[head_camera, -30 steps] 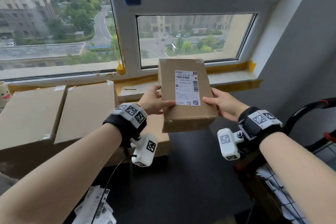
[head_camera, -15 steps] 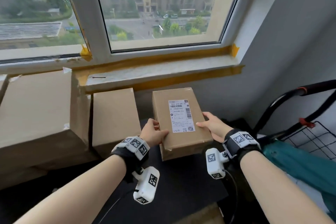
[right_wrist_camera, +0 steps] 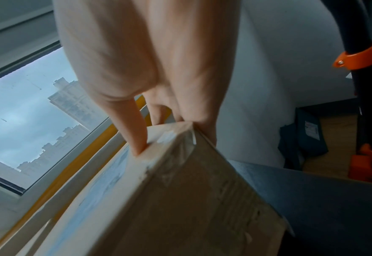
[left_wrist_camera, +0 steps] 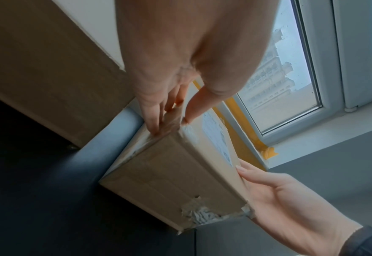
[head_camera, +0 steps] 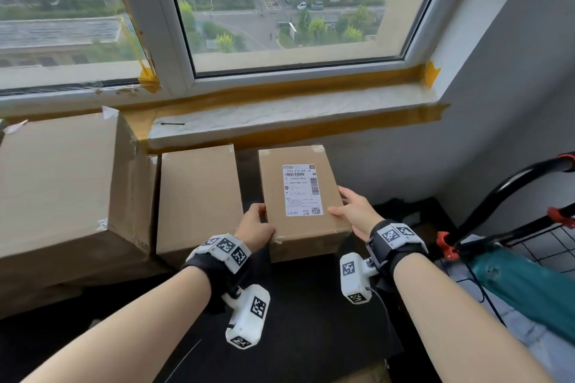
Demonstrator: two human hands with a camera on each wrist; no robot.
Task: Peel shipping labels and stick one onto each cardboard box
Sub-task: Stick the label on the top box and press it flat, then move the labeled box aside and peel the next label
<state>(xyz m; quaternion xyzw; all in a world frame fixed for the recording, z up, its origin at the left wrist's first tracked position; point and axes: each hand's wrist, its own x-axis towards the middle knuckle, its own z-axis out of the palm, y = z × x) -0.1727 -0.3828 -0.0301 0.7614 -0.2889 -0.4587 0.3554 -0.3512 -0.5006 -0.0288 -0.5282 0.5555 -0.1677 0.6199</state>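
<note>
A row of cardboard boxes sits on a dark tabletop (head_camera: 311, 305) beneath a window sill. At the far left stands a large cardboard box (head_camera: 62, 183), its top bare of any label, pushed back against the wall, likely to keep the near part of the work surface free. Just to its right, almost touching it, is a medium cardboard box (head_camera: 199, 196), also unlabelled as far as its top shows. A narrow dark gap separates this one from the small labelled box (head_camera: 298, 227), which carries a white shipping label (head_camera: 301, 190) stuck flat on its top face, barcode and printed text facing up so it can be read. The person's left hand (head_camera: 255, 227) grips the box's near left corner, thumb on top and fingers spread down the side wall; the left wrist view shows the same clamp. The right hand (head_camera: 354, 211) holds the right edge the same way, thumb pressed on top beside the label, fingers wrapped down the side. Held from both sides like this, the box appears to be getting lined up with its neighbours; whether its base rests fully on the tabletop cannot be told. At the far right stands a black cart frame (head_camera: 513, 196) with orange clips.
</note>
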